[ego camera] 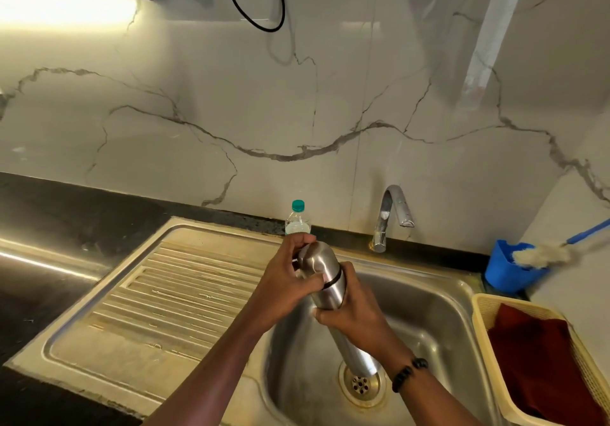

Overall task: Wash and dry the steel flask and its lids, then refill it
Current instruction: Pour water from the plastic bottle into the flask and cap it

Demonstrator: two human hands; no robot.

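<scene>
Head view: two bare hands hold a steel flask over the sink basin.
Flask: the steel flask (333, 290) hangs tilted above the basin, cap end up and toward the wall, base down over the drain (361, 384); a dark ring runs round it just below the cap.
Cap: the rounded steel cap (315, 257) sits on the upper end of the flask.
Left grip: the left hand (284, 280) has its fingers curled tight round the cap, thumb laid across the flask near the dark ring.
Right grip: the right hand (350, 313) is wrapped firmly round the middle of the flask body, below the ring; a dark bead bracelet (409, 374) sits on that wrist.
Sink: the steel sink (445, 296) is let into the dark desk (66, 214), with a ribbed draining board (171, 293) on its left side.
Tap: a steel tap (392, 214) stands at the back edge of the sink, against the marble wall; no water shows at its spout.
Bottle: a clear plastic bottle (298, 219) with a green top stands at the back edge of the desk, just behind the left hand.
Blue holder: a blue holder (510, 270) in the back right corner of the desk carries a brush (544, 255) with a blue handle.
Basket: a cream basket (485, 310) at the right edge, beside the sink, contains a dark red cloth (541, 359).
</scene>
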